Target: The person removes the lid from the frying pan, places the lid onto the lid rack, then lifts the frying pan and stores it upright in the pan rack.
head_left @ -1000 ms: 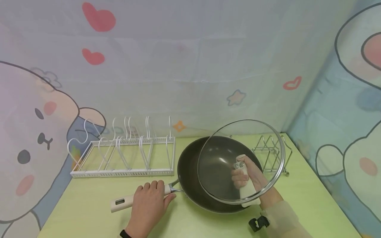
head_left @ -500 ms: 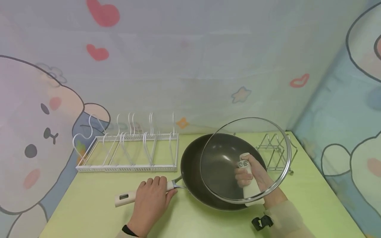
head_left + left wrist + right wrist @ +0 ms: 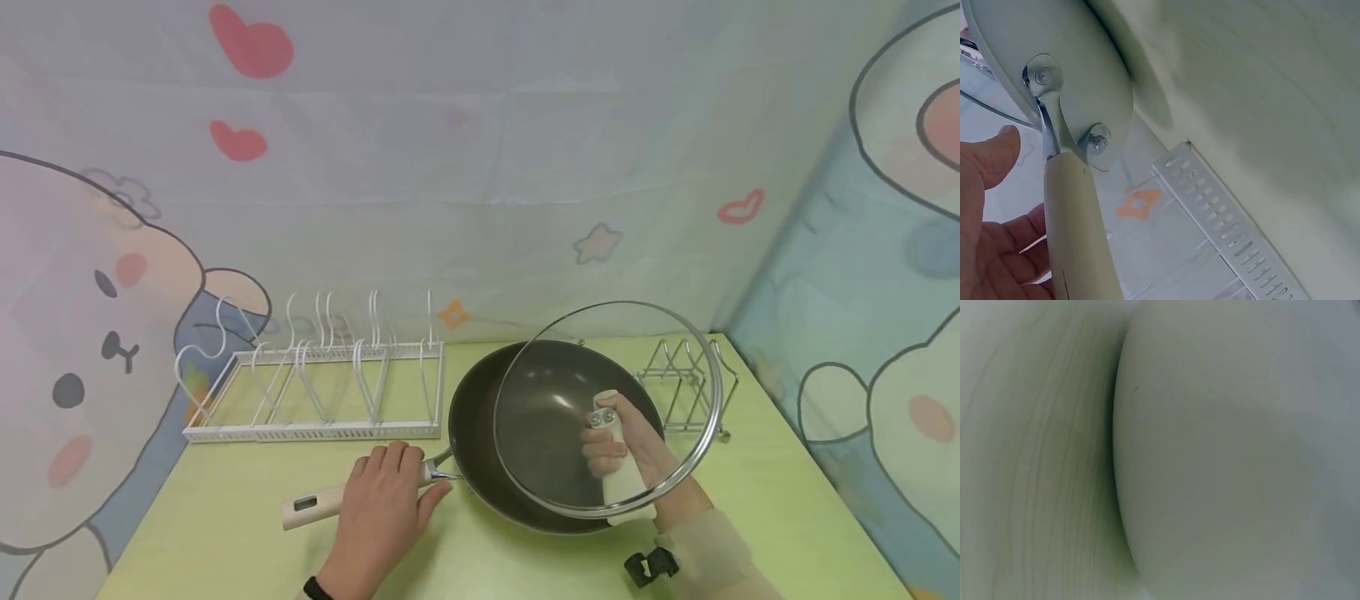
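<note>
Left hand (image 3: 384, 510) edged along handle (image 3: 324, 502) toward pan (image 3: 476, 433).

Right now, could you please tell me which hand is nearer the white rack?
Left. The left hand holds the pan handle in front of the white rack; the right hand holds the lid farther off, to its right.

A white wire rack (image 3: 315, 432) and a small metal rack (image 3: 734, 389) stand before a cartoon-printed backdrop (image 3: 480, 167).
</note>
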Action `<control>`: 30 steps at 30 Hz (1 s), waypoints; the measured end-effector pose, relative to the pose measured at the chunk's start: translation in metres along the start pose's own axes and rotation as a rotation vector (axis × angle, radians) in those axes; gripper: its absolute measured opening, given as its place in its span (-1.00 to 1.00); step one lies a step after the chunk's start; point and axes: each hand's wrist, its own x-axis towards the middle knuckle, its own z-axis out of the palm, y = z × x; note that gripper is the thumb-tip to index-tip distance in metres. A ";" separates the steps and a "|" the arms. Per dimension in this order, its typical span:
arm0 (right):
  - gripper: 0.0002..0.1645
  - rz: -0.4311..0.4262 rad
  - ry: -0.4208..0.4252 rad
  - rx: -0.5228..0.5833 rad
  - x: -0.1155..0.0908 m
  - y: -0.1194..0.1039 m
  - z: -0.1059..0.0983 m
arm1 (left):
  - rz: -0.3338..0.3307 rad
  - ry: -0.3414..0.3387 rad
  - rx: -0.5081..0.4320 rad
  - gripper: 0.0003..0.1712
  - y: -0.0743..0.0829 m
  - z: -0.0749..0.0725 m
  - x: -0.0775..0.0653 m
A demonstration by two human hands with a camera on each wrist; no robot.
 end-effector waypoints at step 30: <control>-0.45 -0.006 -0.052 0.066 0.019 0.010 0.023 | 0.052 0.009 -0.067 -0.40 0.009 -0.011 0.004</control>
